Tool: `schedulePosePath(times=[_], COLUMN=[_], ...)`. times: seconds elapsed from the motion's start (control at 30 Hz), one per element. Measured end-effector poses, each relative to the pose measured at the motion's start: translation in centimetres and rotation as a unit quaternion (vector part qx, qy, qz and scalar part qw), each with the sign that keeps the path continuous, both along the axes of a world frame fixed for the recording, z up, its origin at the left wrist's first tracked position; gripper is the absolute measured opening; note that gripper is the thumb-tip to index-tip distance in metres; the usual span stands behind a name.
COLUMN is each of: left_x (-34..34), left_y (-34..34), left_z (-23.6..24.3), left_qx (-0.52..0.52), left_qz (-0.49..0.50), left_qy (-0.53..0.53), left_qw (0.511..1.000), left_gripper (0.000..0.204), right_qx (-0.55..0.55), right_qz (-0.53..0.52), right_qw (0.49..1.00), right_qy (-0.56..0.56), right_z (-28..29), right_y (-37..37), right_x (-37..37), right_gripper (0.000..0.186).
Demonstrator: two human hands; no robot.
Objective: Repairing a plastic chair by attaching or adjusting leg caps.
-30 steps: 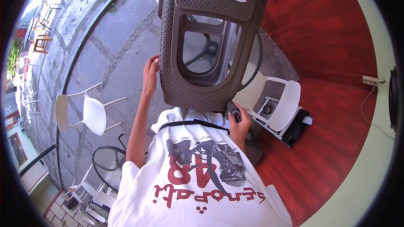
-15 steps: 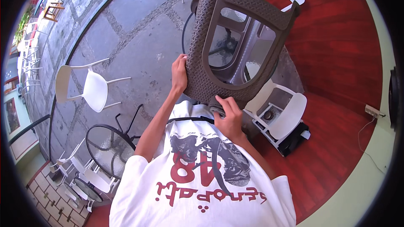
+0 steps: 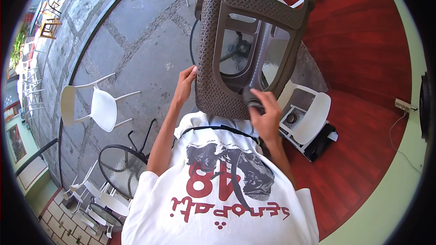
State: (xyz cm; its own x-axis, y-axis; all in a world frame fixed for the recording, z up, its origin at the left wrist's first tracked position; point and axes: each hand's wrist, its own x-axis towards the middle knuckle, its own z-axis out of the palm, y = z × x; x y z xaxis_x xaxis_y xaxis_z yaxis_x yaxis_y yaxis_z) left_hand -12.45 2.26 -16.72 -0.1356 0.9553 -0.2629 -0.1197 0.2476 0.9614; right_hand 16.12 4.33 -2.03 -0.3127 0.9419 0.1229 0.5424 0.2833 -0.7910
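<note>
A brown plastic chair (image 3: 210,41) with a woven pattern stands tilted in front of my body, its open side frame facing me. My left hand (image 3: 184,84) grips its left edge, thumb near the edge and fingers partly hidden. In my right hand (image 3: 267,113) is a dark grey cloth (image 3: 252,100), bunched up and pressed on the lower bar of the frame. Motion slightly blurs that hand.
A white chair (image 3: 103,109) stands on the stone paving at left, above a round glass table (image 3: 121,165). Close on the right is another white chair (image 3: 312,118) over a white-framed object with a round dark part. A power socket (image 3: 403,105) sits by the pale wall.
My right hand has moved right and up with the cloth, from near my waist onto the lower bar. The left hand keeps its hold on the chair edge. The view has shifted slightly.
</note>
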Motion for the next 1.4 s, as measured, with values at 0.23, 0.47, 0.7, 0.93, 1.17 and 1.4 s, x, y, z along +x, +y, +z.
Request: schedulePosePath(times=[0.23, 0.47, 0.7, 0.93, 1.17, 1.4], left_x=[2.3, 2.9, 2.3, 2.9, 3.3, 3.2], left_y=[0.5, 0.5, 0.4, 0.3, 0.4, -0.1], left_z=[1.3, 1.1, 0.6, 0.7, 1.0, -0.3], left_qx=[0.034, 0.034, 0.031, 0.018, 0.029, 0.011], left_qz=[0.068, 0.117, 0.099, 0.099, 0.120, 0.120], left_qy=[0.022, 0.028, 0.054, 0.038, 0.041, 0.036], left_qw=[0.997, 0.992, 0.993, 0.994, 0.992, 0.992], left_gripper=[0.042, 0.044, 0.046, 0.048, 0.048, 0.050], right_qx=[0.002, -0.061, -0.045, -0.066, -0.059, -0.036], right_qz=[-0.109, -0.029, -0.108, -0.036, -0.062, -0.010], right_qw=[0.987, 0.996, 0.991, 0.997, 0.996, 0.995], right_qy=[-0.117, -0.059, -0.068, -0.016, -0.028, -0.088], right_z=[-0.7, -1.3, -1.2, -2.1, -1.0, -1.1], right_y=[2.3, -3.9, 0.7, -4.4, 0.9, 0.4], right_x=[7.5, 4.5, 5.4, 1.9, 6.9, 6.2], right_gripper=[0.044, 0.044, 0.042, 0.048, 0.046, 0.047])
